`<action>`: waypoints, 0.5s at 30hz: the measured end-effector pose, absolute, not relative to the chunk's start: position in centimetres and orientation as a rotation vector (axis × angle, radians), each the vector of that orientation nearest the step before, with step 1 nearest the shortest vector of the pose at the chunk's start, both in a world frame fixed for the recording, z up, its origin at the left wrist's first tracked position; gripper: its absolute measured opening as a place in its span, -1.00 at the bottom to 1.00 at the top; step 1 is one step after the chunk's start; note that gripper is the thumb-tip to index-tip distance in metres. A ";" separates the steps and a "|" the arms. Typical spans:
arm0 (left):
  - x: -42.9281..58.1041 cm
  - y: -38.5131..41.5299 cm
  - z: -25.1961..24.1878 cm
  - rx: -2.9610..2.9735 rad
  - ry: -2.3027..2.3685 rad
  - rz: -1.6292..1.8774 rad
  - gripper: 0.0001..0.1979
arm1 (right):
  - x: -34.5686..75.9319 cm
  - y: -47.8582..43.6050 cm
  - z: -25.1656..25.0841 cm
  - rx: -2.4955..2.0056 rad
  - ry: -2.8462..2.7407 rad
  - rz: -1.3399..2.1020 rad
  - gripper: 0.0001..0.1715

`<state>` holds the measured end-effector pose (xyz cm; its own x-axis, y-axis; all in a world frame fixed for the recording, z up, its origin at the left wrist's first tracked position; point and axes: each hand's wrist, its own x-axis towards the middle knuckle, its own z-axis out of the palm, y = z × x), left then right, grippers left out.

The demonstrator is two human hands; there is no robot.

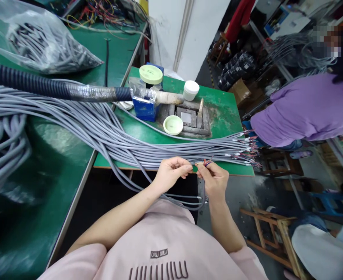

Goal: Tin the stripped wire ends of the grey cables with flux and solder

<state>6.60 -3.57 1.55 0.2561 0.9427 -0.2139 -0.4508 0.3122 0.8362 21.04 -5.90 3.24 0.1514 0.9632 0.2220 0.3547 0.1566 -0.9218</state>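
Observation:
At the near edge of the green table (226,101), my left hand (173,173) is closed, thumb and forefinger pinching a thin wire that runs toward the right hand. Close beside it, my right hand (214,179) is closed around the end of a grey cable, with red, blue and orange wires (206,161) fanning out above the fingertips. That cable loops down below the right hand. Just beyond both hands lies a thick bundle of grey cables (142,149), its stripped ends (247,149) pointing right with coloured wires showing.
Behind the bundle stand a square metal pot (186,116), a pale green dish (173,125), a white tub (191,90), a blue box (145,109) and a black corrugated hose (28,79). A plastic bag of cable pieces (43,42) lies left. A person in purple (308,109) is at right.

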 end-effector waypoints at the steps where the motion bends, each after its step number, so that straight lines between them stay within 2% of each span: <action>1: 6.8 -3.6 1.4 0.684 0.798 1.083 -0.67 | 20.9 -5.8 3.3 -1.386 -1.390 0.742 -0.73; 8: 4.3 -2.3 1.4 0.519 0.794 1.318 -0.67 | 21.7 -4.0 4.2 -1.409 -1.304 0.769 -0.76; 15: 0.1 0.0 0.7 1.479 1.330 1.480 -0.84 | 21.7 3.9 7.2 -1.417 -1.717 0.612 -0.62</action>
